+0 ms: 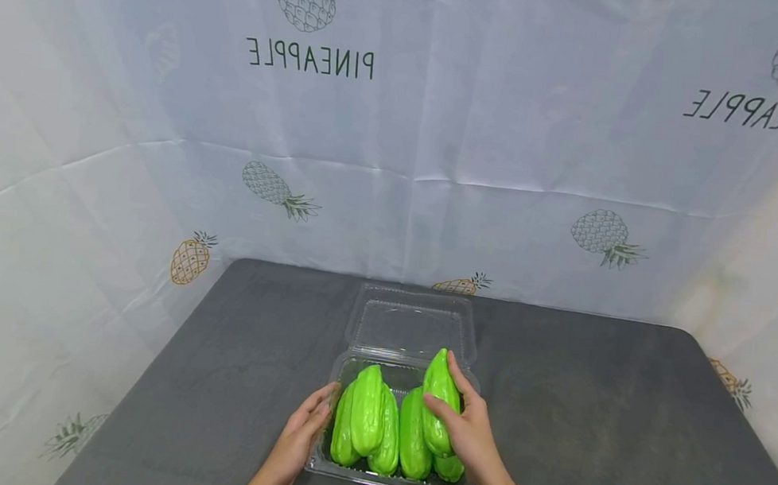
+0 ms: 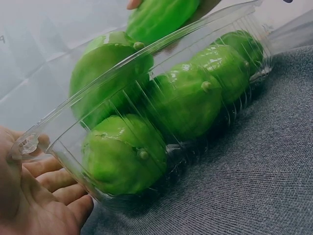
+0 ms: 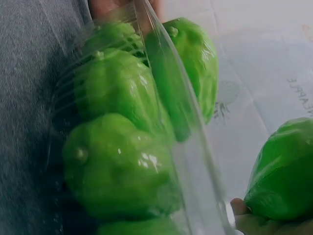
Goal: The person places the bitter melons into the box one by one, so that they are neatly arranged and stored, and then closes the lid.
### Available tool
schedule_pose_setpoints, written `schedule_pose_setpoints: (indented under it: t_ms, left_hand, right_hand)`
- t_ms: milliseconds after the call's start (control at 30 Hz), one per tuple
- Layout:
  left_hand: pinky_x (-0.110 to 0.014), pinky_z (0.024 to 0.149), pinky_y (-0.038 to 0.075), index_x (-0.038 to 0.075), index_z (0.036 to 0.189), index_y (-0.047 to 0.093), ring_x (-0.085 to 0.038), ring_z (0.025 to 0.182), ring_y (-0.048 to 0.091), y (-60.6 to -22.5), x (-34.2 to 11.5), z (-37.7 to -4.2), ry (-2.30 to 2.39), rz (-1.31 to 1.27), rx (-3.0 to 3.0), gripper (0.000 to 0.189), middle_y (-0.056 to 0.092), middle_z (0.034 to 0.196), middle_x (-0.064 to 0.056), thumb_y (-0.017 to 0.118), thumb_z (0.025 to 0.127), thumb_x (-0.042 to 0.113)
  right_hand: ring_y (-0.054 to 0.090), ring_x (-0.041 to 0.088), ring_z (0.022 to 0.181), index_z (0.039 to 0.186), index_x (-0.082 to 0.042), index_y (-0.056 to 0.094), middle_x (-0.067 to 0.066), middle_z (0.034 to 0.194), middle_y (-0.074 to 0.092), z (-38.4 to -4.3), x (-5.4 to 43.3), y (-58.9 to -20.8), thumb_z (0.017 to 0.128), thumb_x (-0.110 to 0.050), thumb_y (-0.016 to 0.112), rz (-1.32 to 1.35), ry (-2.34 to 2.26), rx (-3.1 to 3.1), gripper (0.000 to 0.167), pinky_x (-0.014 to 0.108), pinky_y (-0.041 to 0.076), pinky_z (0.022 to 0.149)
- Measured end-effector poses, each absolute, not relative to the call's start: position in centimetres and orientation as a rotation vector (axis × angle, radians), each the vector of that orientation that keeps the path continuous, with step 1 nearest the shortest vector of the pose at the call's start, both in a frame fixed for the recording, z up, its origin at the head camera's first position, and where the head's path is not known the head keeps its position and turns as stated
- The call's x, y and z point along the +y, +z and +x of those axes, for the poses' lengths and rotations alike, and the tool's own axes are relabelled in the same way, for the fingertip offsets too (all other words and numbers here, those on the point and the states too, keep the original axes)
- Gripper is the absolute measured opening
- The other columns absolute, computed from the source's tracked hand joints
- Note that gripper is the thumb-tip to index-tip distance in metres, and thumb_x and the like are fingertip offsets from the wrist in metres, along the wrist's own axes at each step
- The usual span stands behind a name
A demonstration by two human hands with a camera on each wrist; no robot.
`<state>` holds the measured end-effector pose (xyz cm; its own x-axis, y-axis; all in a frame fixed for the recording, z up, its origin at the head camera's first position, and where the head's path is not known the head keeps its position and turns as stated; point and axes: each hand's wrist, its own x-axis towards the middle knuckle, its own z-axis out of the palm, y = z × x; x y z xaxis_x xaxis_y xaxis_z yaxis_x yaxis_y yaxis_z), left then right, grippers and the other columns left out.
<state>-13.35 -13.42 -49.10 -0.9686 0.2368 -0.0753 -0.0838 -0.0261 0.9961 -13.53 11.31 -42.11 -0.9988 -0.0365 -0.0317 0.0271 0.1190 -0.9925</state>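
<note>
A clear plastic clamshell box (image 1: 343,473) sits on the dark table with several bright green, ridged gourds in it. My right hand (image 1: 471,432) grips one green gourd (image 1: 438,408) between thumb and fingers, over the right side of the box, its tapered end pointing away. Beneath it, another gourd (image 1: 450,468) is partly hidden. At the left, one gourd (image 1: 367,412) rests on top of two others. My left hand (image 1: 301,432) touches the box's left side; in the left wrist view its fingers (image 2: 58,183) lie fairly straight along the end wall.
The hinged clear lid (image 1: 411,329) lies folded back behind the box. Dark grey table (image 1: 591,426) extends on both sides. White cloth printed with pineapples (image 1: 417,118) hangs behind and along the sides.
</note>
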Motion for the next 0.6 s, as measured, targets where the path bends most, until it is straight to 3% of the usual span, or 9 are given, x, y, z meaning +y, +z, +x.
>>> schedule_pose_setpoints:
  t_ms: [167, 333, 467, 600]
  left_hand:
    - [-0.052, 0.113, 0.017, -0.005, 0.145, 0.019, -0.039, 0.141, 0.016, -49.1, -13.4, -13.3, 2.097, 0.161, 2.025, 0.059, 0.019, 0.152, -0.025, 0.035, 0.102, 0.032]
    - [-0.052, 0.113, 0.017, -0.005, 0.145, 0.019, -0.039, 0.141, 0.015, -49.1, -13.4, -13.4, 2.097, 0.165, 2.02, 0.059, 0.019, 0.152, -0.025, 0.035, 0.102, 0.032]
    - [-0.052, 0.113, 0.017, -0.004, 0.145, 0.019, -0.039, 0.141, 0.015, -49.1, -13.4, -13.4, 2.098, 0.163, 2.016, 0.058, 0.019, 0.152, -0.024, 0.035, 0.102, 0.031]
    - [-0.052, 0.113, 0.016, -0.005, 0.145, 0.019, -0.039, 0.141, 0.015, -49.1, -13.4, -13.4, 2.099, 0.166, 2.018, 0.059, 0.019, 0.152, -0.024, 0.035, 0.102, 0.032]
  right_hand:
    - [0.041, 0.034, 0.128, 0.149, -0.017, 0.023, 0.017, 0.154, 0.019, -13.4, 10.6, -42.5, 0.089, -0.012, 0.061, -0.021, -2.079, 2.278, 0.071, 0.013, 0.045, 0.083]
    - [0.044, 0.034, 0.125, 0.148, -0.014, 0.025, 0.018, 0.151, 0.025, -13.2, 10.2, -42.8, 0.088, -0.012, 0.063, -0.045, -1.998, 2.427, 0.072, 0.015, 0.045, 0.087]
    - [0.043, 0.034, 0.126, 0.147, -0.01, 0.026, 0.018, 0.148, 0.03, -13.0, 10.0, -43.0, 0.086, -0.012, 0.064, -0.07, -1.883, 2.608, 0.072, 0.032, 0.044, 0.098]
    - [0.033, 0.042, 0.133, 0.145, 0.0, 0.026, 0.023, 0.148, 0.028, -12.7, 9.9, -43.3, 0.088, -0.016, 0.062, -0.125, -1.774, 2.715, 0.07, 0.056, 0.032, 0.105]
